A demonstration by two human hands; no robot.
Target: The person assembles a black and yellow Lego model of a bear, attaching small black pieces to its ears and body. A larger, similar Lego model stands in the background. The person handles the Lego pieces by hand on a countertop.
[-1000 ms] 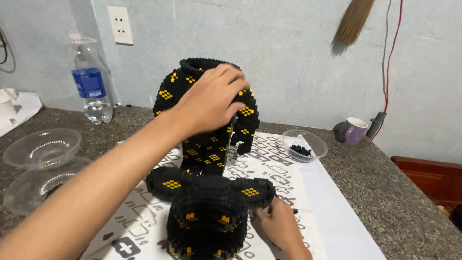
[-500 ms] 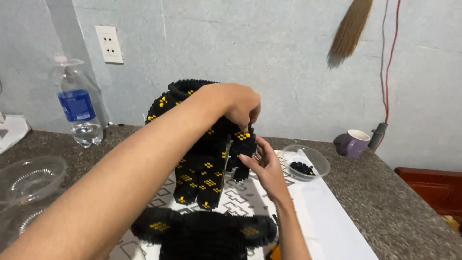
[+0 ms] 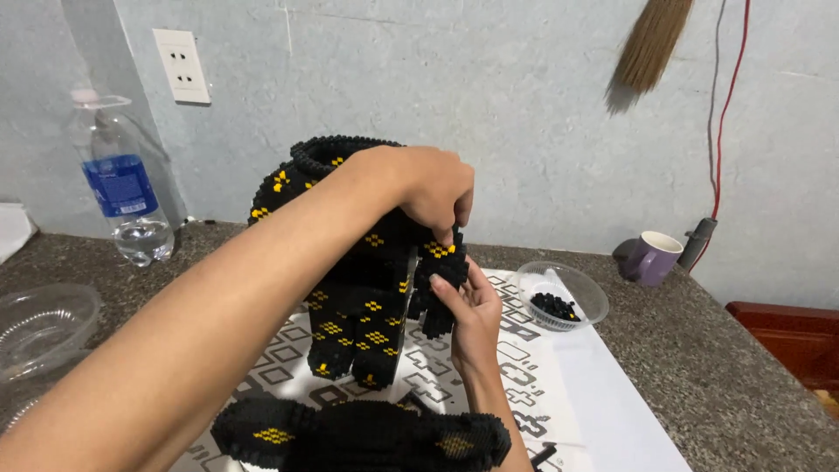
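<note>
Since 0.5 s ago: both hands sit slightly lower on the block figure's arm piece; figure unmoved.
Black-and-yellow block figure (image 3: 367, 297) upright at frame centre on patterned sheet (image 3: 524, 385). Left hand (image 3: 428, 188) fingers pinch arm piece (image 3: 440, 280) from above; right hand (image 3: 472, 319) fingers clamp it below. Separate block section (image 3: 358, 433) bottom centre; bowl (image 3: 564, 293) of black bricks right; bottle (image 3: 122, 192) upper left on surface (image 3: 717, 376).

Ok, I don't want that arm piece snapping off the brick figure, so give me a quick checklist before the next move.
1. Left hand steadies the black brick figure from above: ok.
2. Right hand supports the arm piece from below: ok.
3. Arm piece fully seated: cannot tell, fingers hide the joint.
4. Figure upright on the patterned mat: ok.
5. Bowl of spare bricks stands apart from the hands: ok.
</note>
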